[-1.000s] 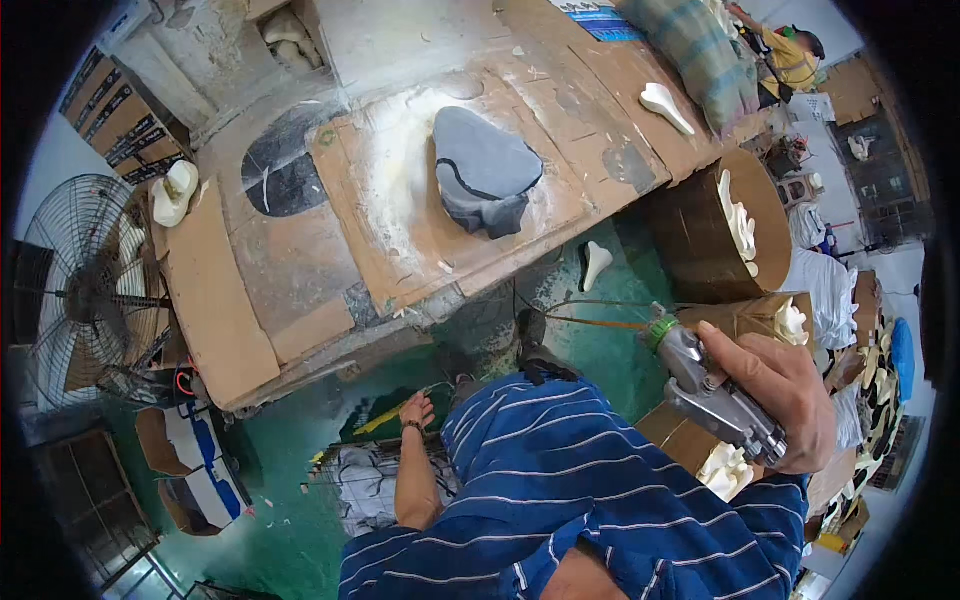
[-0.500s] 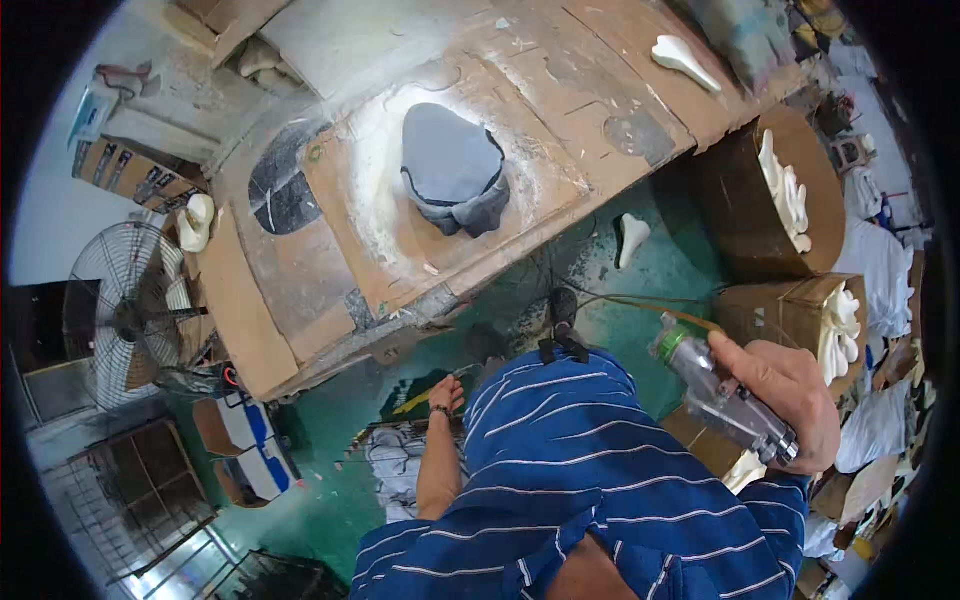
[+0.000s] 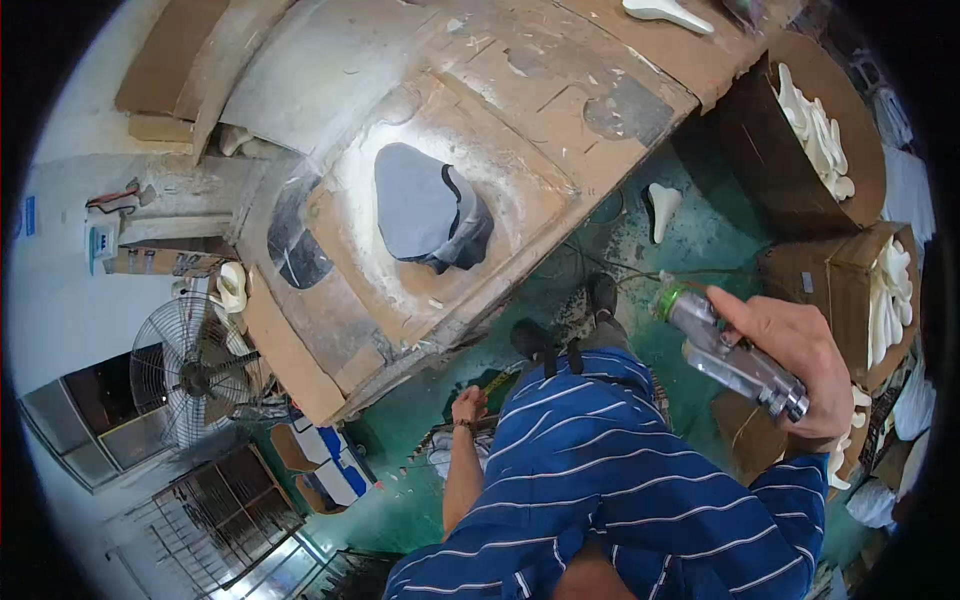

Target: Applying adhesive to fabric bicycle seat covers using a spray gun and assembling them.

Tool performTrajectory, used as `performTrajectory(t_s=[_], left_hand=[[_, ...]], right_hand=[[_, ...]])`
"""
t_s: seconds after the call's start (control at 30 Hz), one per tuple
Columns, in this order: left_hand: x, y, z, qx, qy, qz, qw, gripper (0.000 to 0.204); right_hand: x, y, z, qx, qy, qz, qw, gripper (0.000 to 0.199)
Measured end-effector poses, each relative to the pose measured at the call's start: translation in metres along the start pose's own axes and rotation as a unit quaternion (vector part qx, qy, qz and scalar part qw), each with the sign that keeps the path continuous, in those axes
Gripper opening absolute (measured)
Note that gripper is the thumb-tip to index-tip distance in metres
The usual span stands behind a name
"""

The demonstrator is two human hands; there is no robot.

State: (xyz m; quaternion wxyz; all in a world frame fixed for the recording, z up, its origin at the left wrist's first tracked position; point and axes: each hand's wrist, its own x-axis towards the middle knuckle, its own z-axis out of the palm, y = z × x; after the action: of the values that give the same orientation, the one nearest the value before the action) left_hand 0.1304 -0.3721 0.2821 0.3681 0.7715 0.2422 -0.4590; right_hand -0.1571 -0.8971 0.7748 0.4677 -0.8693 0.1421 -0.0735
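Note:
My right hand (image 3: 795, 350) is wrapped round a spray gun (image 3: 725, 345), which has a translucent body, a green ring at one end and a metal fitting at the other. It is held out to the right of my body, away from the workbench (image 3: 350, 372). On the cardboard-covered bench lies a grey, rounded saddle-shaped piece of fabric (image 3: 415, 200), its dark-lined edge folded and bunched on the right side. Whitish residue surrounds it. My left hand (image 3: 467, 405) hangs low beside my body, fingers curled; whether they hold anything is hidden.
Cardboard boxes (image 3: 830, 285) of cream saddle-shaped pieces stand at the right. One saddle-shaped piece (image 3: 661, 212) lies on the green floor, another (image 3: 668, 12) on the bench's far right. A hose (image 3: 635, 272) crosses the floor. A caged fan (image 3: 195, 370) stands left.
The whole view has shifted and turned, so the bench and fan sit differently in it. My right hand still grips the spray gun at my right side; my left hand stays low.

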Motion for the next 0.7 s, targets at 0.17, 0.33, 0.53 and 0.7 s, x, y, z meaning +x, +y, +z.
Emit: performTrajectory(t_s=[0.17,0.33,0.53,0.7], left_hand=[[-0.006,0.003,0.0,-0.002,0.009,0.041,0.999,0.045],[-0.012,-0.013,-0.002,-0.036,0.012,0.038,0.999,0.043],[-0.007,-0.07,-0.006,-0.113,0.024,-0.049,0.992,0.032],[-0.005,-0.088,0.001,-0.073,-0.007,-0.109,0.991,0.029]], right_hand=[[0.043,0.009,0.006,0.022,0.035,-0.019,0.999,0.073],[0.081,-0.012,0.011,-0.002,0.027,-0.059,0.998,0.074],[0.088,-0.038,0.002,-0.063,-0.127,-0.099,0.985,0.092],[0.104,-0.046,0.013,-0.078,-0.062,-0.113,0.989,0.091]])
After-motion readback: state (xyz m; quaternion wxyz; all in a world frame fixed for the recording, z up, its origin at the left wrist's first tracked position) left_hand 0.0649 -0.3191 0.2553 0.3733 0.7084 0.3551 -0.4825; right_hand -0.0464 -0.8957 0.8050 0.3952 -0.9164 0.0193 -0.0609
